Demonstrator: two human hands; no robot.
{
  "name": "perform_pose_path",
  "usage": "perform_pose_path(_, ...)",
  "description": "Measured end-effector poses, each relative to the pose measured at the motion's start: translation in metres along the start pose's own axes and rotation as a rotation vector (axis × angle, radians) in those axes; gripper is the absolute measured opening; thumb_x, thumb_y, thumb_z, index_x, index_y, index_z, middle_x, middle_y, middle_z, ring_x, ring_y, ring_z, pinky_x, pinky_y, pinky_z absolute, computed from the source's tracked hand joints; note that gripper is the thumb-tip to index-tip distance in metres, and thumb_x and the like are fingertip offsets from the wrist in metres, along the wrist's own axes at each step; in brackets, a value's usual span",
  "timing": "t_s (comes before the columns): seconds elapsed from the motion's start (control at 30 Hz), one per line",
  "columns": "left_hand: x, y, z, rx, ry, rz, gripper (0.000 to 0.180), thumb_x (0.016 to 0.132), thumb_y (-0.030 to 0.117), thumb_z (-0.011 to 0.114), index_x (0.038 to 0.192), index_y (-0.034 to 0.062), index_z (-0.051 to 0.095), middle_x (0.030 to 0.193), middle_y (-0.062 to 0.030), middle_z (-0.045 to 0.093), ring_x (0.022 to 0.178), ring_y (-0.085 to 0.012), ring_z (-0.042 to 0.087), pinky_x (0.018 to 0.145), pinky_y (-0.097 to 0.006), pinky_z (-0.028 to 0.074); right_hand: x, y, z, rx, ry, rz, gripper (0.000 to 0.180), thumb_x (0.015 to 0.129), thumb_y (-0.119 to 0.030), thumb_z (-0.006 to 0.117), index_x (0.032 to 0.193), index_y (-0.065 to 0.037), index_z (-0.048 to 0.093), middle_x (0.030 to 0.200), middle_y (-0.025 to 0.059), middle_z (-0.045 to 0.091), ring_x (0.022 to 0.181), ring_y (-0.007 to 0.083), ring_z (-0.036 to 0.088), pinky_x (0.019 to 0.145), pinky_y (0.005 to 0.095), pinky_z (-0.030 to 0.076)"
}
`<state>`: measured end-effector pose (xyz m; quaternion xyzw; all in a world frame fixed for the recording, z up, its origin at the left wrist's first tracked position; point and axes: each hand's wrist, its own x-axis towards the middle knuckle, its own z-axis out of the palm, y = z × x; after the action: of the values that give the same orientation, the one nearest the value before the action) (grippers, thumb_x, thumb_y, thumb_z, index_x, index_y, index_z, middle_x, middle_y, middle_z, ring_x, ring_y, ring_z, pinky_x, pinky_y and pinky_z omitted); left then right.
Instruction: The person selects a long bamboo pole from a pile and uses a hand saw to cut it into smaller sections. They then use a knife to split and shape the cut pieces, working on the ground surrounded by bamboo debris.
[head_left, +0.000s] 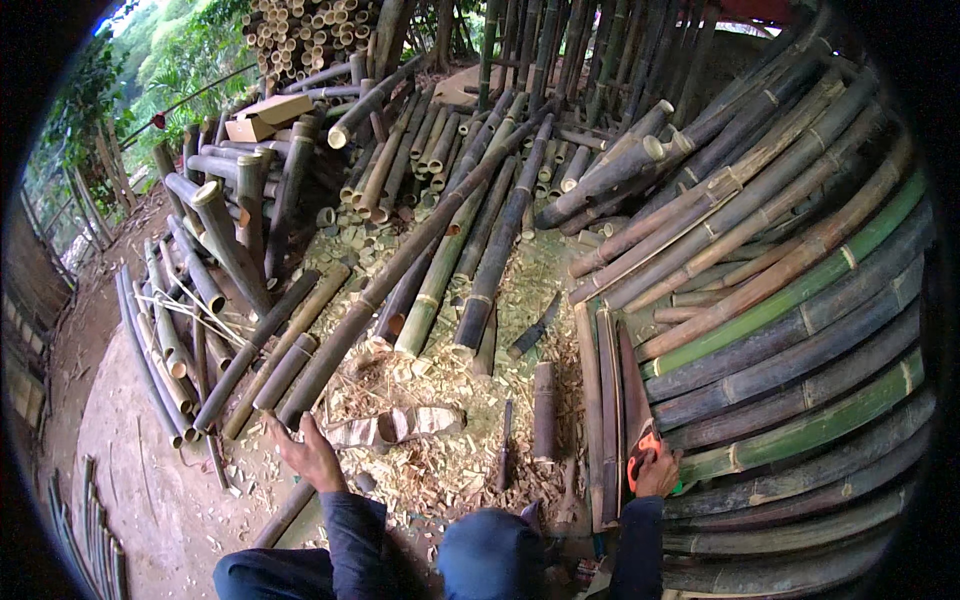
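Observation:
My right hand point(657, 472) is closed round the orange-and-black handle of a hand saw point(643, 445), whose dark blade points away beside narrow bamboo strips point(608, 410). My left hand point(308, 455) is raised with its fingers apart, next to a long dark bamboo pole point(370, 300) lying slantwise; whether it touches the pole I cannot tell. Between my hands are a brown-and-white patterned strip point(395, 427), a slim dark tool point(506, 445) resembling a chisel, and a short bamboo piece point(544, 410). Farther off lies a dark blade with a handle point(535, 325).
Wood chips point(400, 480) cover the middle ground. Long green and dark bamboo poles point(800, 420) fill the right side. Cut lengths point(245, 220) lean at the left, near a cardboard box point(268, 118). Stacked bamboo point(310, 45) and upright poles point(600, 60) stand behind.

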<state>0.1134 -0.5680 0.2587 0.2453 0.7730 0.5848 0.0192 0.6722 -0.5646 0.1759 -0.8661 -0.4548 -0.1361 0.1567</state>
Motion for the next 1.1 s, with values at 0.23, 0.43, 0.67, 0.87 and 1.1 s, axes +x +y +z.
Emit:
perform_pose_path(0.23, -0.002, -0.029, 0.047, 0.142, -0.001, -0.15, 0.067, 0.093, 0.019, 0.061, 0.151, -0.0082, 0.039, 0.156, -0.0294, 0.039, 0.144, -0.0349, 0.04, 0.12, -0.039, 0.03, 0.008, 0.007, 0.057, -0.162, -0.327, 0.055, 0.024, 0.092, -0.017, 0.067, 0.113, -0.006, 0.065, 0.102, 0.0203, 0.069, 0.096, 0.0439, 0.067, 0.082, 0.0549, 0.054)
perform_pose_path(0.43, -0.038, 0.023, 0.159, -0.648, -0.301, -0.34, 0.044, 0.092, 0.014, 0.065, 0.13, -0.0064, 0.059, 0.123, -0.0163, 0.064, 0.114, -0.0241, 0.059, 0.103, -0.034, 0.044, 0.021, -0.071, 0.019, -0.026, -0.103, -0.185, 0.037, 0.092, -0.019, 0.068, 0.125, -0.003, 0.063, 0.126, 0.02, 0.061, 0.115, 0.0425, 0.058, 0.095, 0.0538, 0.049)
perform_pose_path(0.67, 0.138, 0.074, 0.294, 0.16, -1.257, -0.25, 0.088, 0.081, 0.056, 0.072, 0.144, -0.0011, 0.051, 0.15, -0.0257, 0.049, 0.135, -0.042, 0.049, 0.112, -0.056, 0.041, -0.083, -0.2, 0.001, 0.441, -0.568, -0.575, 0.038, 0.095, -0.022, 0.065, 0.126, -0.001, 0.064, 0.123, 0.0239, 0.064, 0.116, 0.0415, 0.058, 0.1, 0.0487, 0.045)
perform_pose_path(0.87, 0.216, 0.028, 0.135, 0.602, -1.208, 0.967, 0.029, 0.081, 0.026, 0.074, 0.091, 0.0011, 0.064, 0.082, -0.0199, 0.065, 0.073, -0.0359, 0.062, 0.071, -0.048, 0.051, -0.118, -0.25, 0.035, 0.596, -0.697, -0.887, 0.043, 0.086, -0.007, 0.067, 0.127, 0.004, 0.061, 0.122, 0.0235, 0.062, 0.118, 0.0406, 0.057, 0.102, 0.0475, 0.046)
perform_pose_path(1.1, 0.11, -0.297, -0.235, 1.186, -1.058, 0.078, 0.066, 0.059, 0.029, 0.089, 0.112, 0.0019, 0.059, 0.121, -0.0215, 0.06, 0.119, -0.0418, 0.055, 0.098, -0.05, 0.048, -0.117, -0.362, 0.113, 0.217, -0.645, -1.484, 0.091, 0.07, -0.018, 0.083, 0.147, 0.002, 0.038, 0.136, 0.0193, 0.049, 0.126, 0.0369, 0.047, 0.106, 0.0487, 0.044)
